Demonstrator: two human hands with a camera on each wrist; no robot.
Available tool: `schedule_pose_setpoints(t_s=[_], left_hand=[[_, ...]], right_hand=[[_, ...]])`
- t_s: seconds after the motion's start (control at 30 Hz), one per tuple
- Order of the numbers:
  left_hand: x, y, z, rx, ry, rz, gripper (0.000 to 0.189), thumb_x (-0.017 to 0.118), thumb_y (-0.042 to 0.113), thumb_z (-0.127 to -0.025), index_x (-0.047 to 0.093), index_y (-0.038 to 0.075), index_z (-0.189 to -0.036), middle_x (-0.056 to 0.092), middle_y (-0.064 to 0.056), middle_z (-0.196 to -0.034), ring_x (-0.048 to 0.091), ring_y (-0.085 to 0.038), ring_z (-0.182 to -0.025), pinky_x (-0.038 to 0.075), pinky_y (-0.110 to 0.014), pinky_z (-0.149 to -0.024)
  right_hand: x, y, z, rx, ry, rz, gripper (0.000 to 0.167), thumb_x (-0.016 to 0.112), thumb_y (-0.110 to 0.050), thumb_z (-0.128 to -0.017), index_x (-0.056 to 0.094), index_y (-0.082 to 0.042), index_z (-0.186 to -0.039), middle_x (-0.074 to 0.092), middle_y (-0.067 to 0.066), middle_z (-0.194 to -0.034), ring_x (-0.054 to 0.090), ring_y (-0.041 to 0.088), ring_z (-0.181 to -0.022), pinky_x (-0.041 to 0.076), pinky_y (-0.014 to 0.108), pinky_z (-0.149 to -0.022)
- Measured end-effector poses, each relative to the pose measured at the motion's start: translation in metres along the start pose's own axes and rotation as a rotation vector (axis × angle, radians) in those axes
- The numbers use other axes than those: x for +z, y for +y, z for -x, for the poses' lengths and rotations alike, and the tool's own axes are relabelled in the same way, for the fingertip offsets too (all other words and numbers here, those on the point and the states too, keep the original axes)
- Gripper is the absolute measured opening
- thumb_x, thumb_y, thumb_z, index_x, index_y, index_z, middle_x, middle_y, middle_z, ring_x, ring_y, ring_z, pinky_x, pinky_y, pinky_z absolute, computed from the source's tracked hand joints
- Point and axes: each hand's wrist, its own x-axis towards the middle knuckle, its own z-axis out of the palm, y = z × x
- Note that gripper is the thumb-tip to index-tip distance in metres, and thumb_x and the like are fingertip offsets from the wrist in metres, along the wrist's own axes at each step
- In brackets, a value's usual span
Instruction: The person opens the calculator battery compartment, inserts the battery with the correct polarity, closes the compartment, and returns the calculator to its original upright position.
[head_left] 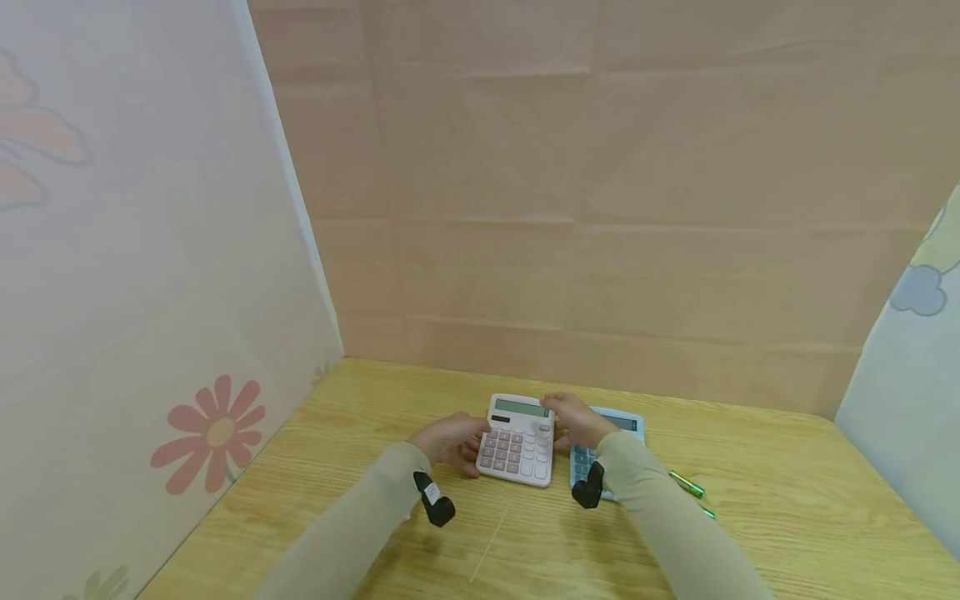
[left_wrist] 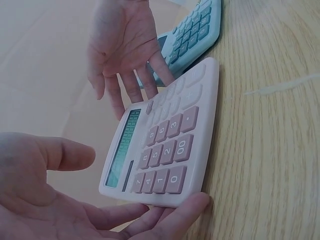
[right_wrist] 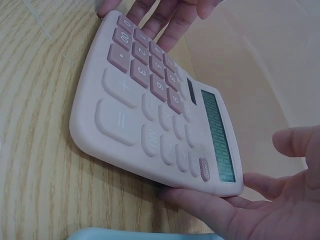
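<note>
A pale pink calculator with mauve number keys lies face up between the two hands, close over the wooden table. My left hand is at its left side; in the left wrist view the fairly straight fingers touch the edge and the thumb stands off. On the opposite side is my right hand, palm up in the right wrist view, with extended fingers under and along the edge and its thumb raised. A light blue calculator lies to the right, partly hidden by the right hand and wrist.
Two slim, shiny green cylinders lie on the table right of the blue calculator, one partly covered by the right sleeve. A thin pale line marks the tabletop in front. Hanging sheets enclose the back and both sides.
</note>
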Motion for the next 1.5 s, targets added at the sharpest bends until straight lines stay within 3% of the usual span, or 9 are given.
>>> schedule_pose_setpoints(t_s=[0.17,0.33,0.53,0.63,0.83,1.13,1.5], left_hand=[[0.001,0.000,0.001,-0.021,0.029,-0.007,0.046,0.055,0.019,-0.092,0.042,-0.008,-0.127,0.051,-0.024,-0.105,0.057,-0.029,-0.086,0.061,-0.041,-0.070],[0.001,0.000,0.001,-0.023,0.044,-0.014,0.049,0.054,0.019,-0.092,0.039,-0.007,-0.131,0.051,-0.023,-0.105,0.058,-0.029,-0.084,0.061,-0.040,-0.069],[-0.002,0.001,0.001,0.001,0.043,-0.037,0.042,0.051,0.019,-0.095,0.045,-0.005,-0.129,0.055,-0.019,-0.106,0.060,-0.026,-0.083,0.061,-0.036,-0.065],[-0.004,0.002,0.002,0.022,0.052,-0.057,0.040,0.048,0.017,-0.097,0.045,-0.005,-0.130,0.055,-0.018,-0.105,0.061,-0.026,-0.083,0.061,-0.035,-0.063],[-0.005,0.006,0.003,0.067,0.053,-0.068,0.030,0.047,0.010,-0.097,0.048,-0.007,-0.122,0.057,-0.018,-0.101,0.061,-0.026,-0.082,0.061,-0.036,-0.063],[-0.006,0.009,0.000,0.059,0.054,-0.078,0.022,0.056,0.000,-0.091,0.059,-0.007,-0.112,0.059,-0.013,-0.100,0.060,-0.024,-0.084,0.061,-0.033,-0.065],[-0.007,0.011,0.000,0.076,0.017,-0.046,0.029,0.058,-0.003,-0.088,0.056,-0.003,-0.117,0.060,-0.012,-0.096,0.059,-0.020,-0.077,0.058,-0.027,-0.063]], right_hand=[[0.001,0.002,-0.001,-0.007,0.001,0.000,0.056,0.031,-0.026,-0.107,0.012,0.005,-0.150,0.011,0.032,-0.155,0.021,0.055,-0.138,0.040,0.066,-0.099],[0.001,0.004,0.000,-0.051,0.012,0.022,0.048,0.026,-0.019,-0.108,0.019,0.005,-0.149,0.025,0.033,-0.149,0.035,0.054,-0.132,0.048,0.062,-0.093],[-0.002,0.005,0.002,-0.124,0.063,0.061,0.038,0.031,-0.011,-0.106,0.036,0.004,-0.141,0.048,0.031,-0.131,0.061,0.041,-0.107,0.059,0.050,-0.075],[-0.006,0.004,0.001,-0.146,0.094,0.067,0.035,0.038,-0.005,-0.104,0.041,0.003,-0.137,0.055,0.029,-0.121,0.066,0.032,-0.093,0.060,0.047,-0.068],[-0.013,0.000,0.001,-0.158,0.130,0.078,0.036,0.045,0.002,-0.099,0.046,0.003,-0.134,0.061,0.025,-0.115,0.066,0.028,-0.088,0.061,0.045,-0.064],[-0.015,-0.006,0.005,-0.148,0.125,0.056,0.036,0.047,0.002,-0.098,0.046,0.003,-0.133,0.059,0.024,-0.117,0.066,0.027,-0.089,0.061,0.046,-0.066],[-0.020,-0.009,0.007,-0.150,0.137,0.063,0.038,0.046,0.000,-0.099,0.043,0.002,-0.136,0.052,0.026,-0.121,0.065,0.030,-0.093,0.060,0.049,-0.073]])
